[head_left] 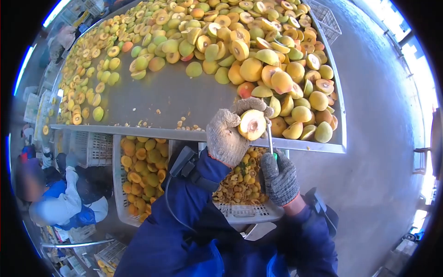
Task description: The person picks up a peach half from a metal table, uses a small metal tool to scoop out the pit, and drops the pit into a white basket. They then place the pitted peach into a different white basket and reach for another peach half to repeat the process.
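My left hand (226,138), in a pale knit glove, is closed around a halved yellow peach (252,125) just above the metal table's front edge. The cut face points up toward me, with a brownish pit area in its middle. In a grey knit glove, my right hand (281,179) grips a pitting tool (270,137) with a thin metal shaft and a green handle. Its shaft points upward beside the right side of the peach half; the tip is partly hidden near the left glove's fingers. Many peach halves (281,83) are heaped on the table (184,99) beyond my hands.
Below the table edge stand a white crate (119,194) of peach halves and another crate (249,212) of small pieces. A person (69,198) sits at the left among crates. An empty-looking crate (325,21) is beyond the right corner; concrete floor (369,138) lies to the right.
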The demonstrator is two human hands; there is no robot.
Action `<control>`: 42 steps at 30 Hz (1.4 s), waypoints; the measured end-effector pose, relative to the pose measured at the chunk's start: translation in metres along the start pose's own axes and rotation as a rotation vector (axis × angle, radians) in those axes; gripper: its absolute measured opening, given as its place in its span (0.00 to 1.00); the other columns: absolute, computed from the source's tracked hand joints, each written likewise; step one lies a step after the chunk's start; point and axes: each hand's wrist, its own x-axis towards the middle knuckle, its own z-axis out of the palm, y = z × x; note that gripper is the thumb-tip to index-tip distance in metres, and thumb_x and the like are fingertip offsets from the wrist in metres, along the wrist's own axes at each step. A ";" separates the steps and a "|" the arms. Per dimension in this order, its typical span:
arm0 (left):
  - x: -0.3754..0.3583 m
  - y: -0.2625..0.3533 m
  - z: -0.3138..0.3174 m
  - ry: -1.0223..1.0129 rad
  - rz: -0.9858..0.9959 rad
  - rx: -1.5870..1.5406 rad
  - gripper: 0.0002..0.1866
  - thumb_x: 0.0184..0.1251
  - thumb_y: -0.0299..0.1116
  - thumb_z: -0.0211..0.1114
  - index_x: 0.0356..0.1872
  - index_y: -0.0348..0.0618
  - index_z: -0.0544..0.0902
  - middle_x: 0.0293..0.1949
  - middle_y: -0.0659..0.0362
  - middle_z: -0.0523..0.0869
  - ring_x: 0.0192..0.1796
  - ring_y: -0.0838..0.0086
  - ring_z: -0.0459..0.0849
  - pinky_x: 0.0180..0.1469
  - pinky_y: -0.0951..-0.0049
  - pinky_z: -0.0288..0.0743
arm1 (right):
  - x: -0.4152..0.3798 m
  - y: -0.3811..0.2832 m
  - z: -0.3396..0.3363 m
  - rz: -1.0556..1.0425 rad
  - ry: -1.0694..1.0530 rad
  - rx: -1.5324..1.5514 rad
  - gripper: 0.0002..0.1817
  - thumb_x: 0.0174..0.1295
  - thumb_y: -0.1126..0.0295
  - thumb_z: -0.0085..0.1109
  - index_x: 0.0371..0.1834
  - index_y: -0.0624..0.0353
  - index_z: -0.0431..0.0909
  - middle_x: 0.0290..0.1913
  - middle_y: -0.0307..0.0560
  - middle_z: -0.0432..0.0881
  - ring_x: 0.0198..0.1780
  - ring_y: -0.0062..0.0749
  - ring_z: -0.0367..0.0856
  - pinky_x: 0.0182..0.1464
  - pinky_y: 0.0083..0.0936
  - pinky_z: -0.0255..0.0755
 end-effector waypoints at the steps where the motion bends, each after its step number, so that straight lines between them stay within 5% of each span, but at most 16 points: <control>1: 0.001 -0.002 -0.003 -0.009 -0.002 -0.003 0.30 0.55 0.47 0.57 0.54 0.33 0.80 0.50 0.38 0.83 0.53 0.51 0.83 0.57 0.56 0.79 | 0.002 -0.007 -0.002 -0.071 0.038 -0.101 0.15 0.70 0.62 0.59 0.40 0.68 0.79 0.24 0.59 0.79 0.27 0.54 0.79 0.34 0.41 0.73; 4: 0.004 -0.004 -0.005 -0.052 -0.110 -0.114 0.29 0.57 0.48 0.57 0.53 0.34 0.81 0.48 0.41 0.84 0.52 0.52 0.83 0.56 0.56 0.79 | 0.009 0.006 0.001 -0.310 0.178 -0.423 0.20 0.68 0.61 0.62 0.43 0.73 0.79 0.24 0.63 0.80 0.27 0.58 0.82 0.32 0.44 0.75; 6: 0.005 -0.011 -0.002 0.059 -0.133 -0.094 0.27 0.61 0.50 0.57 0.51 0.37 0.81 0.45 0.44 0.84 0.49 0.53 0.84 0.52 0.57 0.81 | 0.010 0.001 -0.001 -0.259 0.165 -0.394 0.24 0.65 0.60 0.64 0.45 0.78 0.78 0.24 0.66 0.81 0.27 0.59 0.83 0.31 0.47 0.76; 8: 0.005 -0.017 -0.004 0.114 -0.099 0.003 0.25 0.66 0.52 0.55 0.48 0.39 0.80 0.45 0.45 0.84 0.46 0.53 0.85 0.50 0.56 0.81 | 0.008 -0.003 0.000 -0.159 0.096 -0.546 0.21 0.67 0.58 0.62 0.47 0.71 0.78 0.26 0.62 0.81 0.28 0.58 0.82 0.32 0.45 0.75; 13: -0.004 -0.020 0.003 0.202 -0.093 0.105 0.25 0.67 0.54 0.52 0.46 0.41 0.80 0.44 0.47 0.84 0.42 0.52 0.86 0.42 0.57 0.86 | 0.008 0.007 0.009 -0.232 0.168 -0.646 0.21 0.65 0.57 0.65 0.42 0.69 0.79 0.24 0.61 0.81 0.26 0.58 0.82 0.29 0.47 0.74; 22: -0.011 -0.023 -0.004 0.237 -0.063 0.083 0.24 0.70 0.53 0.50 0.46 0.40 0.79 0.44 0.45 0.83 0.41 0.53 0.87 0.40 0.57 0.87 | 0.008 0.007 0.019 -0.210 0.119 -0.548 0.16 0.65 0.63 0.64 0.38 0.69 0.79 0.25 0.59 0.82 0.27 0.56 0.82 0.30 0.45 0.75; 24: -0.013 -0.023 -0.007 0.249 0.004 0.131 0.17 0.75 0.41 0.50 0.47 0.36 0.79 0.42 0.44 0.86 0.40 0.56 0.88 0.42 0.58 0.86 | 0.009 0.010 0.022 -0.173 0.099 -0.537 0.15 0.66 0.64 0.63 0.40 0.68 0.79 0.25 0.58 0.82 0.27 0.56 0.82 0.31 0.45 0.75; 28: -0.014 -0.025 -0.008 0.239 0.094 0.256 0.17 0.74 0.40 0.51 0.46 0.35 0.79 0.38 0.44 0.86 0.37 0.57 0.87 0.41 0.61 0.86 | 0.010 0.019 0.022 -0.300 -0.056 -0.529 0.17 0.71 0.58 0.55 0.44 0.63 0.78 0.30 0.61 0.81 0.33 0.57 0.82 0.33 0.51 0.74; 38: -0.002 -0.013 -0.017 0.112 -0.158 0.122 0.20 0.71 0.45 0.52 0.42 0.35 0.80 0.35 0.45 0.85 0.33 0.56 0.85 0.35 0.59 0.83 | 0.012 -0.007 0.001 -0.008 -0.279 -0.079 0.18 0.72 0.58 0.54 0.44 0.67 0.78 0.28 0.62 0.82 0.34 0.59 0.82 0.36 0.44 0.75; 42: 0.001 -0.014 -0.013 0.213 -0.186 0.321 0.23 0.70 0.49 0.51 0.41 0.36 0.81 0.34 0.44 0.84 0.31 0.54 0.85 0.33 0.59 0.83 | 0.012 -0.005 0.007 -0.064 -0.169 -0.251 0.18 0.72 0.59 0.54 0.43 0.66 0.79 0.27 0.61 0.82 0.32 0.56 0.82 0.36 0.43 0.74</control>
